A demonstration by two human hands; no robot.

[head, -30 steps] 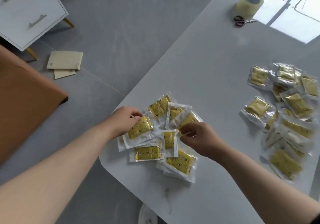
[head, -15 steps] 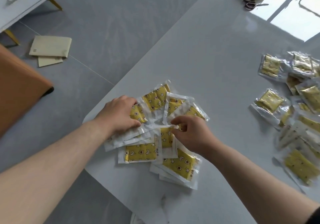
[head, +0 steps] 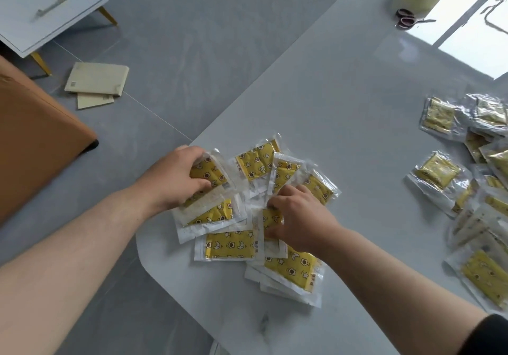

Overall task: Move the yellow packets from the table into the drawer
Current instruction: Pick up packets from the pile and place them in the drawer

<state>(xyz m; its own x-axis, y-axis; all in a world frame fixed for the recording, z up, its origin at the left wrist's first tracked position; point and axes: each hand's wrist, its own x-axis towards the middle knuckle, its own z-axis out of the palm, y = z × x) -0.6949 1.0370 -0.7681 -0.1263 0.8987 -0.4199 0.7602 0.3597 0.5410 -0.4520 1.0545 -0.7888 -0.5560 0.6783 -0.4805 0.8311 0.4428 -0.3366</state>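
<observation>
Yellow packets (head: pixel 228 244) in clear sleeves, head view: a loose fan just inside the table (head: pixel 330 93) corner, overlapping, long axes pointing every which way.

Left grip (head: pixel 170 181) is on the fan's side nearest the corner edge. Fingers curl over the top of one packet and the thumb presses on its face, so it holds that one, w/ a couple more stacked under it.

Right grip (head: pixel 299 217) sits further in from the corner. Fingertips and thumb curl into the fan's middle and seem to pinch a small packet there; the hold is partly hidden.

Both grips touch the pile, so the packets lie between and under them. Judged step: gathering the fan inward into one stack.

Second heap (head: pixel 467 189) lies well in from the corner, nearer the right grip.

Drawer (head: pixel 41 5) is far off the corner across the floor, up-left, front closed, w/ the left grip nearer. It prob. needs opening before any drop.
</observation>
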